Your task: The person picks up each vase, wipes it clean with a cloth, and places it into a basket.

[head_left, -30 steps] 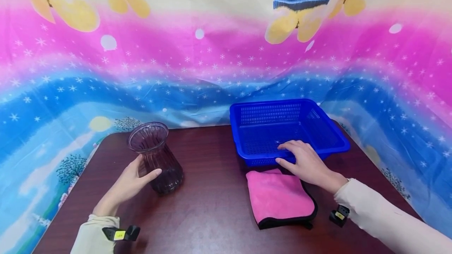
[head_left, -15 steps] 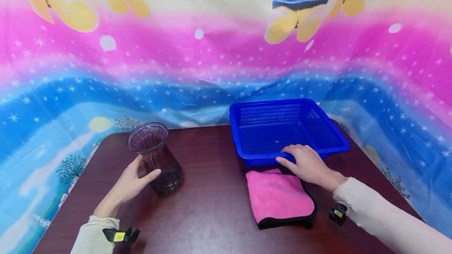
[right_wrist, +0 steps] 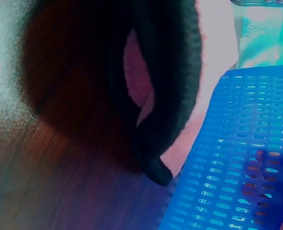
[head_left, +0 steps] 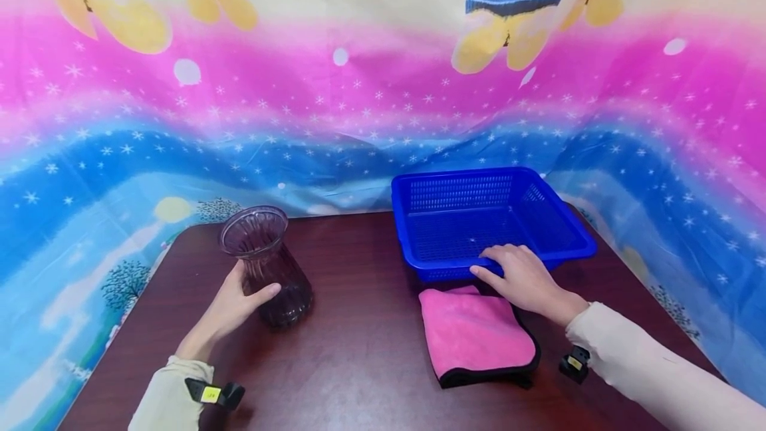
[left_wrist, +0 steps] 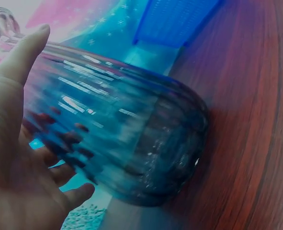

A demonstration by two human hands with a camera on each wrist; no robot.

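Note:
A ribbed purple glass vase (head_left: pixel 280 288) with a flared rim stands on the left of the table. My left hand (head_left: pixel 230 304) holds it around the body, thumb in front and fingers behind; in the left wrist view the fingertips show through the glass vase (left_wrist: pixel 136 120). At the right, my right hand (head_left: pixel 525 279) grips the front rim of a blue plastic basket (head_left: pixel 439 265), fingers over the inside and thumb outside. Through the slotted basket wall (right_wrist: pixel 218 158), dark finger shapes show in the right wrist view. The basket has nothing in it.
A folded pink cloth (head_left: pixel 475 334) with black edging lies in front of the basket, just below the right hand. The dark red wooden table (head_left: pixel 353 351) reaches back to a patterned fabric backdrop (head_left: pixel 335 178), which also runs along both sides.
My right hand has come down slightly, and its fingers have gone from hovering to curled over the basket rim. My left wrist has shifted a little right; the vase stays upright in place.

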